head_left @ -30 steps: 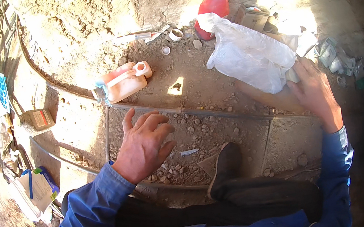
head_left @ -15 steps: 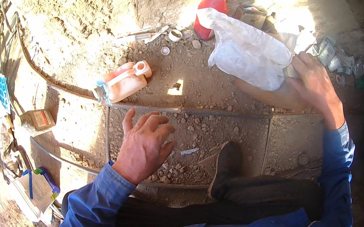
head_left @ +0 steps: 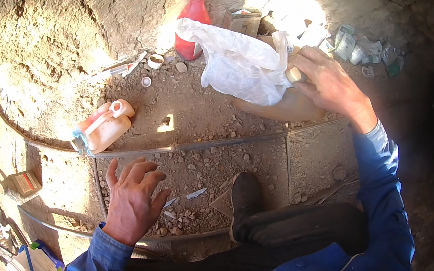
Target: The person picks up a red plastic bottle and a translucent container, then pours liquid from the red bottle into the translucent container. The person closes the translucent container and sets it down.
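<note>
A white plastic bag (head_left: 240, 65) is held at its right edge by the right hand (head_left: 329, 85), fingers closed on it, above the dirt ground (head_left: 196, 116). A red bottle (head_left: 191, 25) stands just behind the bag. The left hand (head_left: 134, 198) is spread open over the dirt, holding nothing, near a pale jug (head_left: 104, 128).

A crumpled white plastic bag (head_left: 242, 62) is seen on the dirt, with a red bottle (head_left: 192, 22) behind it. Small green-and-white packets (head_left: 354, 46) are scattered right. A small brown box (head_left: 24, 182) is seen left.
</note>
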Demonstrator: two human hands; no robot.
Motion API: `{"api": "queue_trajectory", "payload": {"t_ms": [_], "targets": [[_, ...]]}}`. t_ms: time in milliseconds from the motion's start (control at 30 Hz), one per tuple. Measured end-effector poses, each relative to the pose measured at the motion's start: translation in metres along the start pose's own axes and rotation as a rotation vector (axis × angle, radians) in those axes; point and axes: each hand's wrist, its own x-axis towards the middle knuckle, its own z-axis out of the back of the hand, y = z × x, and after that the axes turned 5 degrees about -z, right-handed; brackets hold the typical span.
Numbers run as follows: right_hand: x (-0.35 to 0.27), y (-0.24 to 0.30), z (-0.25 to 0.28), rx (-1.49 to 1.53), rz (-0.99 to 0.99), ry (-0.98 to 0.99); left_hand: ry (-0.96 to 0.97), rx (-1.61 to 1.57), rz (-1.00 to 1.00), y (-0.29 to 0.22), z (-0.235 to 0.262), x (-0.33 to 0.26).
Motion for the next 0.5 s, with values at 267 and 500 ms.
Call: {"api": "queue_trajectory", "payload": {"t_ms": [267,500], "targets": [[-0.001,-0.004,-0.001,0.097,-0.064,-0.031,0.032,-0.017,0.015,-0.001,-0.001,-0.001],[-0.002,0.003,0.01,0.256,-0.031,-0.194,0.036,-0.034,0.023,0.0,-0.007,-0.001]]}}
